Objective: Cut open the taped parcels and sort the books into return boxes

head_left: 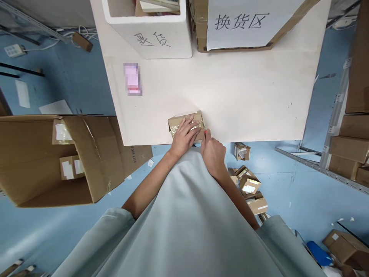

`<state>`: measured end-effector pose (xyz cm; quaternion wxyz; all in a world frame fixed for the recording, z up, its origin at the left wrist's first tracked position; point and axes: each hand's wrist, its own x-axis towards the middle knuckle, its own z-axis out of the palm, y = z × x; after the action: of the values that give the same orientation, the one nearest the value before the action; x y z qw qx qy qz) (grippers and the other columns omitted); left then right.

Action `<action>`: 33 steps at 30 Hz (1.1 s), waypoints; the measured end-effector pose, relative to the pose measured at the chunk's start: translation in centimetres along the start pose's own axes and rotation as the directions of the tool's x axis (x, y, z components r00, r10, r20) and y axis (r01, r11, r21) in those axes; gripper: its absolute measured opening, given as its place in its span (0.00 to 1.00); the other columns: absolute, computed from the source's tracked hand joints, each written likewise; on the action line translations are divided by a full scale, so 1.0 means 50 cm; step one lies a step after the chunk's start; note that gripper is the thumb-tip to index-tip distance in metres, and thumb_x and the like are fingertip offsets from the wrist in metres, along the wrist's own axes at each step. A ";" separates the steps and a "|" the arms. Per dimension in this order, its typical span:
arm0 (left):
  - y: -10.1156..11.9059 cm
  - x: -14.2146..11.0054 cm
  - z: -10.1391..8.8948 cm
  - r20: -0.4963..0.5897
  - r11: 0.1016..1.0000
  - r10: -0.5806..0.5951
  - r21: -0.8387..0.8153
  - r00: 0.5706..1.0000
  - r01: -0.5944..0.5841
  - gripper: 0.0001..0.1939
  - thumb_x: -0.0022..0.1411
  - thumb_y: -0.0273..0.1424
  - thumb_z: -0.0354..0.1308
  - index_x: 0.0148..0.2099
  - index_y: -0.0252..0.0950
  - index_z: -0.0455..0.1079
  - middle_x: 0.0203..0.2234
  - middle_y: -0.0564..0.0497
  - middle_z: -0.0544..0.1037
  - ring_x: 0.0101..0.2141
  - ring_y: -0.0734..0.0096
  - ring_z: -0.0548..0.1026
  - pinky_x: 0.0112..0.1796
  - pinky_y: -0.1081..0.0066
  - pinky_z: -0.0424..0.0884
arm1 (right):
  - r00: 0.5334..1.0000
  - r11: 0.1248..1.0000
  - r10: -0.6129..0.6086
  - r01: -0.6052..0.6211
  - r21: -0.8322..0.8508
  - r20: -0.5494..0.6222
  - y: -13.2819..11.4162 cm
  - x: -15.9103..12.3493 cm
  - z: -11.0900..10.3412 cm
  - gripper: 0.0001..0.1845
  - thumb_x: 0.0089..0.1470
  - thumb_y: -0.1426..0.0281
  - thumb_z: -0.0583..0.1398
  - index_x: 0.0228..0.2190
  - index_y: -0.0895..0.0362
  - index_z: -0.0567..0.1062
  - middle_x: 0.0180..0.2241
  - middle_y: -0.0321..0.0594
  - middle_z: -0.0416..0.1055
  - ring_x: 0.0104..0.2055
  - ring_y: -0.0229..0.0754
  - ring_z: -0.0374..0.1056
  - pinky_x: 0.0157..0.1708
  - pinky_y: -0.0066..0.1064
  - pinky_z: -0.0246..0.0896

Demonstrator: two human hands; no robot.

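Note:
A small cardboard box (187,115) with shiny tape across its top lies at the front edge of the white table, close to my body. My left hand (183,135) rests on the top of this box, its fingers stretched out over the tape. At the box's right side, my right hand (212,152) is closed around a small red-and-black cutter (205,132). Only a short part of that tool shows, held against the right edge of the box. The rest is hidden in my fingers.
On the white table (245,100) stand a white foam box (167,40) and a large carton (200,34) with a paper sign. A blurred pink item (133,79) lies left. A big open carton (100,154) is at left. Several small boxes (250,184) lie on the floor right.

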<state>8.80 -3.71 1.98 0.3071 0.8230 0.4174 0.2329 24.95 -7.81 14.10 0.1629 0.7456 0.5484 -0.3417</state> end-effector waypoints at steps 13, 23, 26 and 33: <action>0.000 -0.036 0.014 0.052 0.999 0.016 0.031 0.999 -0.018 0.13 0.85 0.35 0.54 0.57 0.44 0.80 0.62 0.43 0.84 0.75 0.52 0.70 0.76 0.34 0.62 | 0.990 0.999 0.009 -0.015 0.041 0.141 0.020 -0.033 -0.016 0.28 0.81 0.69 0.49 0.74 0.62 0.63 0.46 0.57 0.86 0.50 0.54 0.85 0.48 0.37 0.73; -0.003 -0.016 0.009 0.001 1.000 -0.012 0.011 1.000 0.012 0.15 0.84 0.37 0.53 0.61 0.43 0.79 0.62 0.41 0.83 0.75 0.50 0.70 0.77 0.33 0.59 | 0.998 0.997 -0.043 0.045 0.062 -0.035 0.053 -0.045 -0.029 0.27 0.81 0.63 0.48 0.71 0.58 0.70 0.39 0.50 0.86 0.41 0.52 0.82 0.40 0.32 0.67; -0.013 -0.017 -0.006 -0.013 0.999 0.003 0.034 1.000 -0.002 0.19 0.85 0.37 0.52 0.69 0.42 0.75 0.64 0.38 0.82 0.75 0.49 0.70 0.77 0.34 0.59 | 0.970 0.993 0.082 -0.060 0.100 -0.228 0.107 0.038 -0.004 0.29 0.83 0.60 0.46 0.74 0.54 0.67 0.43 0.50 0.85 0.42 0.52 0.81 0.42 0.33 0.67; -0.076 -0.051 -0.073 -0.016 0.999 0.029 0.033 0.999 -0.028 0.24 0.85 0.37 0.51 0.76 0.48 0.69 0.70 0.38 0.76 0.76 0.50 0.67 0.76 0.35 0.61 | 0.940 0.953 0.293 -0.271 0.140 -0.174 0.265 0.316 0.108 0.37 0.78 0.66 0.53 0.81 0.60 0.54 0.62 0.64 0.74 0.58 0.60 0.78 0.55 0.44 0.73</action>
<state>3.03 -2.92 1.57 0.2867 0.8317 0.4121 0.2373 38.06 -4.55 -2.39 0.1135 0.8541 0.4288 -0.2716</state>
